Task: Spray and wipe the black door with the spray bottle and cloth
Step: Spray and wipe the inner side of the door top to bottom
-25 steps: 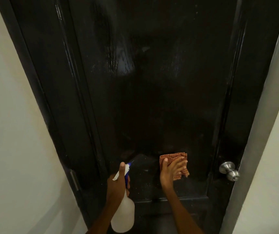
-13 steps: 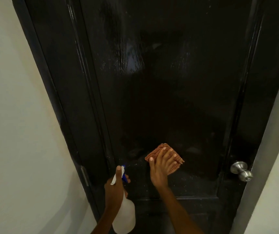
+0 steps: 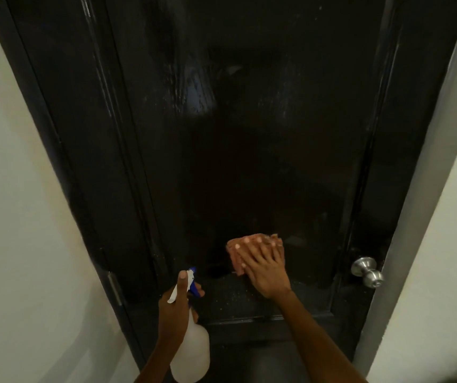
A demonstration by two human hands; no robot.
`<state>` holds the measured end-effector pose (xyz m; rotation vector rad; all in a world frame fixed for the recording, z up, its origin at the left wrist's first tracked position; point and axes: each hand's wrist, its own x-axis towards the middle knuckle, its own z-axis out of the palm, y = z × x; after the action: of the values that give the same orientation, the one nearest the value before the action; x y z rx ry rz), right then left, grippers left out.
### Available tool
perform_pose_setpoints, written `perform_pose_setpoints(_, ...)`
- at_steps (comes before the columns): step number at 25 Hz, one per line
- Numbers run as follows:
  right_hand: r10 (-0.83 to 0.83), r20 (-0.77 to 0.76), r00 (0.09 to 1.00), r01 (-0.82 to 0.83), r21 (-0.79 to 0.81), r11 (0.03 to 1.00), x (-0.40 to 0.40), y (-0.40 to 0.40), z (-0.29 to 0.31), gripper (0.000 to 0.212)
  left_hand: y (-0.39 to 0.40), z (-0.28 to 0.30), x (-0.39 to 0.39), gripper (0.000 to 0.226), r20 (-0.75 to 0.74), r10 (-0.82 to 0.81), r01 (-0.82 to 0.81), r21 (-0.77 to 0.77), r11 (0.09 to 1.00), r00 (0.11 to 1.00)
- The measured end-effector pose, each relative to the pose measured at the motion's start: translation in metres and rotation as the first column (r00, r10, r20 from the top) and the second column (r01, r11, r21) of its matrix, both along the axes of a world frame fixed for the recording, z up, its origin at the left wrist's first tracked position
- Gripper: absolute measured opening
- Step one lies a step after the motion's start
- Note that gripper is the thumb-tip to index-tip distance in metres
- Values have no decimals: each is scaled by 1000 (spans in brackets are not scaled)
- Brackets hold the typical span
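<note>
A glossy black door [image 3: 249, 134] fills the view, with wet streaks and droplets on its panel. My right hand [image 3: 263, 269] lies flat with fingers spread, pressing an orange checked cloth [image 3: 235, 254] against the lower part of the panel. My left hand [image 3: 173, 308] grips the neck of a translucent white spray bottle [image 3: 192, 352] with a blue and white trigger head, held below and to the left of the cloth, nozzle toward the door.
A silver round door knob [image 3: 367, 272] sticks out at the door's right edge. A metal hinge [image 3: 115, 288] sits on the black frame at the left. Pale walls [image 3: 14, 217] close in on both sides.
My right hand has slid the cloth to the right and slightly up across the lower panel, fingers now spread flat. The spray bottle has stayed in about the same place.
</note>
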<state>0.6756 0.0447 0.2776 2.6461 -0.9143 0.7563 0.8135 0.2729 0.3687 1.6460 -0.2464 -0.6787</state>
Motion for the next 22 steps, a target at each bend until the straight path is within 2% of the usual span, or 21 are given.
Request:
perform_pose_setpoints(2,-226,271,936,187,164,969,-34,-17,-3,70,-8,-1,-12,33,-9,-14,14,1,1000,1000)
perform_pose_setpoints(3,-337,420,843,209,322,923,-44,-24,2,71,-14,-2,-18,31,-10,-22,22,25,999,1000)
perform_pose_setpoints(4,-463,556,690,162,505,848,-45,-30,5,73,-19,-2,-22,29,-17,-27,27,46,999,1000)
perform_pose_setpoints(5,-597,643,480,71,650,756,-38,-33,8,74,-24,-4,-23,29,-18,-31,32,61,998,999)
perform_pose_setpoints(6,-718,646,257,-39,750,661,-29,-32,14,73,-25,-5,-25,32,-16,-34,35,72,997,999)
perform_pose_setpoints(7,-805,588,77,-134,806,576,-17,-28,18,70,-23,-6,-25,34,-12,-42,43,68,997,999)
perform_pose_setpoints(8,-851,525,-14,-201,832,517,-3,-18,22,68,-17,-6,-23,35,-3,-45,45,66,997,999)
perform_pose_setpoints(9,-864,503,-27,-243,835,494,13,-4,25,69,-8,-7,-20,35,1,-37,37,60,998,999)
perform_pose_setpoints(10,-850,527,7,-273,819,505,31,14,31,72,1,-8,-15,34,0,-36,36,53,998,999)
perform_pose_setpoints(11,-807,586,81,-280,790,545,53,32,39,76,12,-7,-8,35,19,-46,45,10,999,999)
perform_pose_setpoints(12,-730,653,200,-276,753,598,72,51,47,80,22,-2,-3,39,37,-61,63,-40,997,997)
perform_pose_setpoints(14,-507,702,501,-188,660,727,113,75,47,76,35,9,17,54,-71,-39,35,-62,997,997)
perform_pose_setpoints(16,-167,515,841,-81,424,902,136,76,19,71,49,18,32,57,-95,-16,11,-52,999,995)
perform_pose_setpoints(17,40,341,939,-139,270,953,141,71,-1,83,55,21,38,53,-61,-15,10,-71,997,998)
perform_pose_setpoints(18,213,122,970,-230,148,962,140,67,-22,97,62,22,43,51,-17,-3,2,-81,997,1000)
perform_pose_setpoints(19,303,-95,948,-298,61,953,134,64,-37,104,71,20,46,49,-2,11,-11,-90,996,1000)
perform_pose_setpoints(20,318,-247,915,-327,7,945,125,63,-49,107,76,19,49,48,-8,14,-15,-104,995,1000)
perform_pose_setpoints(21,292,-300,908,-310,-16,950,114,60,-62,109,82,15,54,48,-5,-7,6,-117,993,1000)
perform_pose_setpoints(22,247,-277,929,-254,11,967,101,57,-73,111,83,11,58,47,-10,-47,45,-133,990,999)
